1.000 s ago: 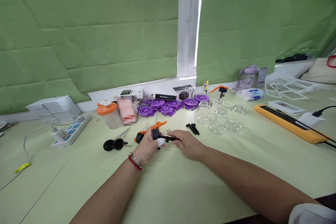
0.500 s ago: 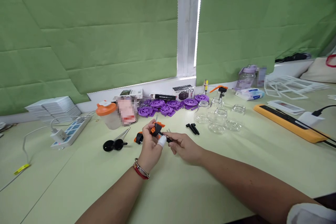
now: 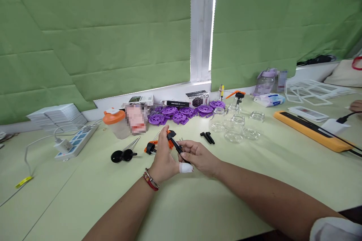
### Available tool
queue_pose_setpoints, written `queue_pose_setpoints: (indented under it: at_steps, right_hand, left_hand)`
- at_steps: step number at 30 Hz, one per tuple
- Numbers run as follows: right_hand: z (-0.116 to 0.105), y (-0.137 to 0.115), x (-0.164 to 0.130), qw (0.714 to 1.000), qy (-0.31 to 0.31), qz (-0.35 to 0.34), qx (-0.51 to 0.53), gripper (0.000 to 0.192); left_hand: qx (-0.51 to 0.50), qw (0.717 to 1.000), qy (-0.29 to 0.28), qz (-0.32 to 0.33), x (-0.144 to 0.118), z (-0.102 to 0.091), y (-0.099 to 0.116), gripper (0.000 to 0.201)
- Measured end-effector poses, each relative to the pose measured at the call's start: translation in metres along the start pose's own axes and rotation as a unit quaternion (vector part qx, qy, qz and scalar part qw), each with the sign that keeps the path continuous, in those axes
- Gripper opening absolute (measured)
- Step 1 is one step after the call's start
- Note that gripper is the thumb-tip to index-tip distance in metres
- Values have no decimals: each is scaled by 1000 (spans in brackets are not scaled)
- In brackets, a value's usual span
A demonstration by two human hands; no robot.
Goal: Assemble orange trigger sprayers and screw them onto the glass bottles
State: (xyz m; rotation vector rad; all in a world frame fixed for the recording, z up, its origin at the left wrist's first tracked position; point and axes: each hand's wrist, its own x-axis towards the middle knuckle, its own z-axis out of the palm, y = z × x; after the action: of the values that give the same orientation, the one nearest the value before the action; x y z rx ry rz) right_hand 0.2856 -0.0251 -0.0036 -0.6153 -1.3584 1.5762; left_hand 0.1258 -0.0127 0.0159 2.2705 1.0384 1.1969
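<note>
My left hand, with a bandaged thumb and bracelets on the wrist, holds a small black and orange pump part above the pale green table. My right hand grips the black stem of the same part from the right, so both hands meet at it. Another black and orange pump piece lies on the table just behind my left hand. Two black sticks lie to the right of my hands.
Several clear glass jars stand at the back right, purple plastic wheels by the wall. Black discs with metal rods lie left, beyond them an orange-lidded cup and power strip. An orange-edged bar lies right.
Both hands have lifted the pump part off the table and drawn it slightly nearer. The part is now tilted, with its black stem pointing down into my right hand.
</note>
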Motion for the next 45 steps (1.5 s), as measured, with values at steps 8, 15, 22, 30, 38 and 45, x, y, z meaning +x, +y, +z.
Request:
queue_pose_setpoints:
  at_steps: [8,15,22,30,38,45]
  right_hand:
    - [2,-1,-2,1000,-3,20,16,34]
    - [0,1,-1,999,-11,34,31,35]
    - [0,2,0,997,5,55,48,48]
    - [1,-2,-3,997,15,62,34,75]
    - [1,1,-2,998,-9,45,47,73]
    - [-4,-5,1,997,-46,56,39,82]
  left_hand:
    - [98,993,-56,22,-2,1,-4,145]
    - [141,988,-53,33,-4,4,-1,136]
    - [141,989,-18,39,-4,4,4,118]
    - [148,987,-50,38,-4,2,7,113]
    - [155,985,-73,27,-5,4,8,119]
    - [111,992,-60,-10,-6,2,14,108]
